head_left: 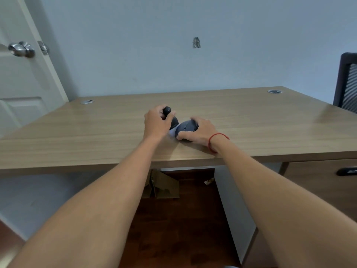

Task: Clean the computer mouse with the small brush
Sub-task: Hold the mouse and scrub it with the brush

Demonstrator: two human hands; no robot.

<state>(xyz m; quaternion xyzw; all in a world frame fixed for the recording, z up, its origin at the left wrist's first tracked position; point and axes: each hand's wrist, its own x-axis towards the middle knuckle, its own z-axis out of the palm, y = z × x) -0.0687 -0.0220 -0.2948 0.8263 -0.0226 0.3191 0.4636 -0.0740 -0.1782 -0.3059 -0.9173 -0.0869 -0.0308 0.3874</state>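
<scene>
So, grip first: our right hand (199, 131) is clamped over the computer mouse (187, 128), thumb pressed on the near side, fingers curled over the far side, palm covering the rear. It pins the mouse down on the desk (96, 128), roughly mid-desk, w/ the wrist and its red string bracelet (217, 141) trailing toward us.

Left hand (156, 122) is wrapped tight around the small brush (170, 118), fist closed on the dark handle, rounded handle top poking out above the thumb. Bristle end is pale and blurry, just left of the mouse's exposed nose; touching or not, can't tell.

Handling, our guess: mouse is light, hard plastic, smooth shell, so it'll skate on the laminate unless held. Side grip at the waist looks right, keeps the top and button seam open for brushing. Brush prob. light too, stiff handle, soft tips, needs little force.

Orientation: mouse long axis runs left-right and slightly away, button end pointing left toward the brush hand, rear tucked under the right palm. Brush axis runs steeply from the handle top, up and away, down toward us and rightward to the bristles.

Outward: desk otherwise bare near the hands, two cable grommets (87, 101) far back, door (23, 78) left, chair (347, 84) right.
</scene>
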